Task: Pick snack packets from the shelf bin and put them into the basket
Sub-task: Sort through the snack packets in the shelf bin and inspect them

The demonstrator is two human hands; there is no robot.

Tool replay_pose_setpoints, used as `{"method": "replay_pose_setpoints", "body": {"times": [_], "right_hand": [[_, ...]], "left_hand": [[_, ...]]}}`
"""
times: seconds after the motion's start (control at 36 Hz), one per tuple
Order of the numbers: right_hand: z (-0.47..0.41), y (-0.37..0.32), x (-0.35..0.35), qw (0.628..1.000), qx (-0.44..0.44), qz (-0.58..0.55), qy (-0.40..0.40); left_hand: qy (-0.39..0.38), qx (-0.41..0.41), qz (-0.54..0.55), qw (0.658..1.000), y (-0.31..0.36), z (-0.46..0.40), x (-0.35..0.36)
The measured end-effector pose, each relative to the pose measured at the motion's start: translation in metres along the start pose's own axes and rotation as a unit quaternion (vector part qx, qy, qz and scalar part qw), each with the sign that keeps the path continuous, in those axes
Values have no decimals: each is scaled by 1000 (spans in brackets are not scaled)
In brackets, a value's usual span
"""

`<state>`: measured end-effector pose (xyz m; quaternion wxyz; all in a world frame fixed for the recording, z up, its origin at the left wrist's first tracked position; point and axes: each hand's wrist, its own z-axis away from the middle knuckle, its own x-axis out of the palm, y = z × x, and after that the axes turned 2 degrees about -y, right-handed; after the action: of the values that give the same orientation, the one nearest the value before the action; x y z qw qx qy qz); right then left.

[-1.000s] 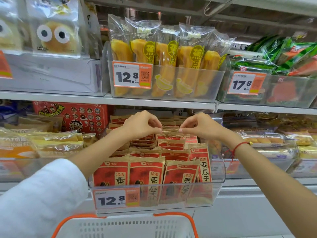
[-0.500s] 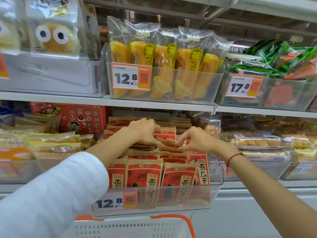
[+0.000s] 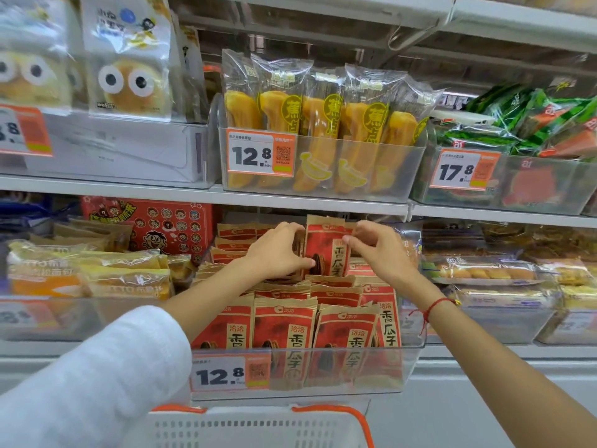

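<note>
Snack packets, red and kraft-brown foil pouches with printed seeds (image 3: 284, 324), stand in rows inside a clear plastic shelf bin (image 3: 410, 360) on the lower shelf; an orange-and-white price tag reading 12.8 (image 3: 231, 373) is fixed to the bin's front wall. One red-and-brown pouch (image 3: 326, 250) is raised upright above the rear rows, its top edge close under the grey upper shelf board (image 3: 310, 203). Left hand (image 3: 277, 253) grips the pouch's left edge, fingers curled over it and thumb pressed on the printed front. Right hand (image 3: 378, 250) pinches the pouch's upper right edge between thumb and bent fingers; a red cord bracelet (image 3: 433, 307) circles that wrist. Left forearm emerges from a white sleeve (image 3: 97, 383). White perforated plastic basket with orange rim (image 3: 258, 428) sits just below the bin at the bottom of the view; its interior cannot be seen. On the upper shelf, a clear bin holds yellow banana-shaped cakes in transparent wrappers (image 3: 323, 124), and green-wrapped packets (image 3: 529, 121) lie in the next bin to the right.
</note>
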<state>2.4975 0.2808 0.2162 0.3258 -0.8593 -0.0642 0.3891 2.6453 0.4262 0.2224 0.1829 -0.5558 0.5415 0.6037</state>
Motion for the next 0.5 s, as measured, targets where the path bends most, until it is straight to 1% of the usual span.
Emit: {"method": "replay_pose_setpoints", "body": {"times": [0.06,0.11,0.22,0.31,0.36,0.42,0.5], "right_hand": [[-1,-13,-3,999,-11,-15,38],[-1,-26,-7,997,-23,-28,66],[7,-53,-18,990,-67,-50,115],[17,-68,-24,982,-79,-91,143],[23,-77,-27,981,-71,-120,135],[31,-84,-28,982,-64,-144,104],[46,-93,-23,987,-57,-144,52]], "left_hand": [[14,-14,47,999,2,1,-2],[22,-9,90,996,5,3,-5],[79,42,138,986,12,14,-16],[118,69,177,975,17,26,-26],[140,72,193,969,18,35,-31],[151,76,217,961,18,47,-35],[157,92,260,948,22,70,-42]]}}
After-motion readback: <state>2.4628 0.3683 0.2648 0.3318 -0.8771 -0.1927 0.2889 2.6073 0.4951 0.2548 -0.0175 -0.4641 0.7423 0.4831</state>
